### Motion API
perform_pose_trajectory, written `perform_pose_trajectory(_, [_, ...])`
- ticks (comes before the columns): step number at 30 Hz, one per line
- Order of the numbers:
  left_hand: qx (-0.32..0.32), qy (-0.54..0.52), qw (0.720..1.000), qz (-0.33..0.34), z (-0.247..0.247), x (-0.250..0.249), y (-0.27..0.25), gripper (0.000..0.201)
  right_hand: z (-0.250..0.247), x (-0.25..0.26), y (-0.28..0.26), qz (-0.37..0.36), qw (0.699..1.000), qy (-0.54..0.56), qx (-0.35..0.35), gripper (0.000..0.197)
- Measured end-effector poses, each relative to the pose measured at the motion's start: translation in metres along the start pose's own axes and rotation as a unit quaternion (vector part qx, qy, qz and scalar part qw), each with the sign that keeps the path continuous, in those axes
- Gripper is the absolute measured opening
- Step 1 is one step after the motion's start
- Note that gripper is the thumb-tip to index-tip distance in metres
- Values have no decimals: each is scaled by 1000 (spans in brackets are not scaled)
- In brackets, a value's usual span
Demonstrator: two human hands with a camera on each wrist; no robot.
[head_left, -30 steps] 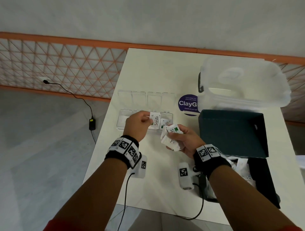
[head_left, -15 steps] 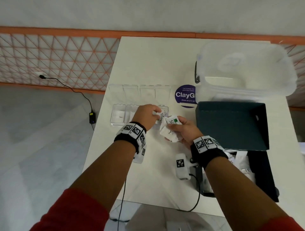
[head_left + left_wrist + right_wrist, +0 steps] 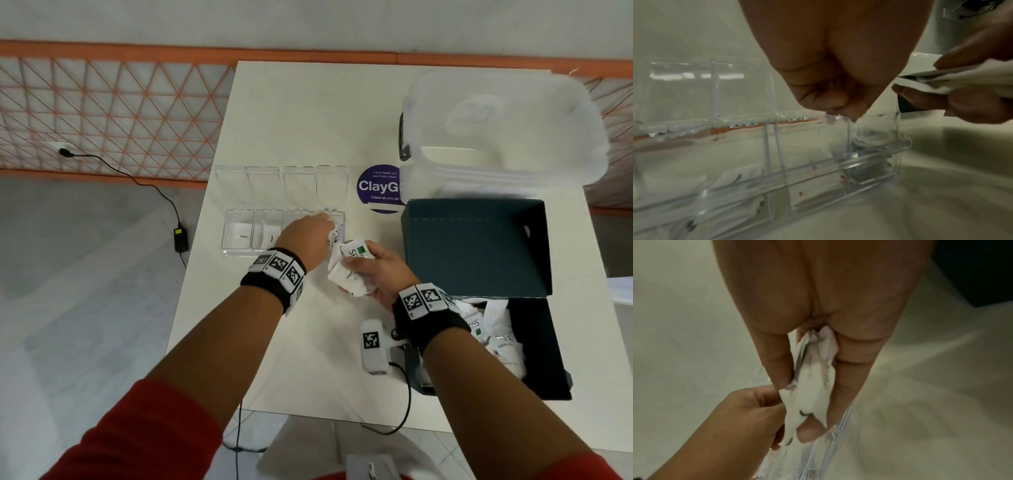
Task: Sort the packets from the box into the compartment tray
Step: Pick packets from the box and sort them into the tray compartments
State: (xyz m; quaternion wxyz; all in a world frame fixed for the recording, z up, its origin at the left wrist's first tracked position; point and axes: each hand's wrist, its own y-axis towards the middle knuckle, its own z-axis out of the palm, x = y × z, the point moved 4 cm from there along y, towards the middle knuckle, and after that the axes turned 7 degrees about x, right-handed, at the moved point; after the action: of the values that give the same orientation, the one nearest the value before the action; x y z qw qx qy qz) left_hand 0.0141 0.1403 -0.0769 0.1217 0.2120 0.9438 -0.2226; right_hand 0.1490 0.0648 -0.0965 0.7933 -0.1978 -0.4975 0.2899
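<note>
- Stevia packet (image 3: 335,237): white, at the left fingertips, over the rightmost compartment of the compartment tray (image 3: 239,253). Whether it is still pinched or already loose, can't tell.
- Left hand (image 3: 306,240): knuckles up over the tray's right end, fingers curled down toward the cell. The left wrist view shows the fingertips (image 3: 835,101) bunched together just above the tray wall; no packet visible between them there.
- Right hand (image 3: 380,274): just right of the tray, above the table (image 3: 308,116). It grips a bundle of packets (image 3: 349,270), thumb on top, fingers underneath; the top one has a green mark.
- Tray: clear, four cells in a row, lids open toward the far side. The left two cells each hold a white packet; the leftmost reads "Sugar".
- Box (image 3: 534,342): dark, open, at the table's right edge, lid (image 3: 476,246) standing up. More white packets lie inside.
- Further out: round purple sticker (image 3: 378,188), translucent lidded tub (image 3: 503,126) behind the box.
</note>
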Motion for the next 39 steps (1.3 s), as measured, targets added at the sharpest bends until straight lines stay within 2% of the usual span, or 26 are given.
perform_pose_trajectory(3, [-78,-68,995,5,-8,8,-12,29,3,3,-2,5,1000,4,13,30])
perform_pose_trajectory(6, [-152,-210,966,-10,-18,15,-31,13,7,3,-4,18,999,3,28,42])
perform_pose_trajectory(8, [-128,-292,948,5,-21,11,-42,11,11,3,-5,25,999,-4,37,44])
perform_pose_trajectory(9, [-98,-309,946,16,-22,8,-45,18,13,2,-5,27,999,-11,42,42])
perform_pose_trajectory(12, [-21,-290,956,47,-21,1,-47,37,19,1,-6,31,997,-42,56,32])
perform_pose_trajectory(17, [-7,-297,953,66,-22,4,-44,42,24,-3,-7,35,997,-53,45,27])
perform_pose_trajectory(19, [-26,-314,948,46,-23,11,-44,35,24,-4,-7,31,998,-51,32,28])
perform_pose_trajectory(23, [-96,-338,934,-57,-22,28,-43,14,22,-3,-7,27,999,-43,13,30])
perform_pose_trajectory(27, [-147,-361,913,-123,-21,37,-38,16,17,-4,-7,31,999,-43,7,29])
perform_pose_trajectory(30, [-156,-379,902,-132,-19,34,-32,14,12,-7,-8,32,999,-41,7,25])
perform_pose_trajectory(32, [-149,-400,896,-120,-17,28,-26,21,9,-9,-9,33,999,-39,7,24])
perform_pose_trajectory(34, [-143,-386,905,-103,-15,21,-21,25,5,-9,-10,33,999,-38,8,24])
perform_pose_trajectory(37, [-136,-292,943,-78,-16,11,-13,17,2,-7,-11,33,999,-37,10,23])
perform_pose_trajectory(39, [-119,-246,959,-71,-15,4,-9,19,0,-6,-11,34,999,-37,10,23])
